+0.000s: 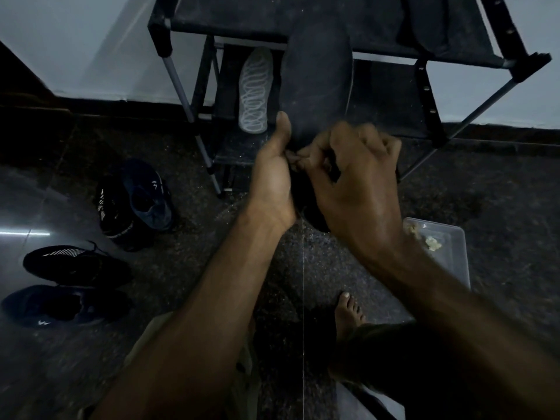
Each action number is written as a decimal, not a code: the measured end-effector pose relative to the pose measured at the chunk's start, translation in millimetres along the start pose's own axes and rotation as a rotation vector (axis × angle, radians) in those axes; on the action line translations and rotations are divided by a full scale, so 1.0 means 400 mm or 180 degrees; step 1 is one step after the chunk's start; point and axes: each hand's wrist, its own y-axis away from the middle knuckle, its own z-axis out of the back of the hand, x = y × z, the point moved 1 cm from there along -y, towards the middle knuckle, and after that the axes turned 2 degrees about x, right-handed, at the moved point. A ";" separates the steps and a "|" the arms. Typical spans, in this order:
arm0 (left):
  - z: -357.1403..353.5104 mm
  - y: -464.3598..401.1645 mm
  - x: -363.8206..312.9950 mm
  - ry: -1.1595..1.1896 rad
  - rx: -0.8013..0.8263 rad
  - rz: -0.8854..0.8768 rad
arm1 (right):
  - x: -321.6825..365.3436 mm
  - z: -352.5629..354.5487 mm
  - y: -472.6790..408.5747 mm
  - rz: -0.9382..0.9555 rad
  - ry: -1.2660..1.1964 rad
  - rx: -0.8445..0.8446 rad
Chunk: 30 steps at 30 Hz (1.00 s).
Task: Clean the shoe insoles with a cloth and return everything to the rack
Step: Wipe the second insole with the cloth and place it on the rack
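Observation:
My left hand (274,168) grips the near end of a dark insole (316,80), thumb along its left edge; the insole points away toward the black shoe rack (188,25). My right hand (354,174) is curled over a dark cloth (315,213) bunched against the insole's near end. A second dark insole (428,22) lies on the rack's top shelf at the right. A white insole (254,92) with a looped pattern lies on the lower shelf.
Several dark shoes stand on the floor at the left: a pair (136,201) near the rack, two more (75,265) closer in. A clear plastic box (454,253) sits on the floor at the right. My bare foot (348,310) is below.

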 end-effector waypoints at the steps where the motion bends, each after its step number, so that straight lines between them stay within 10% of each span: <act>1: 0.008 -0.002 -0.005 -0.0083 -0.0099 -0.0103 | 0.000 -0.001 0.016 0.0071 0.0003 0.0047; 30: 0.005 -0.012 0.021 0.0086 0.0122 0.0083 | -0.072 0.009 -0.078 -0.0210 0.0548 -0.0333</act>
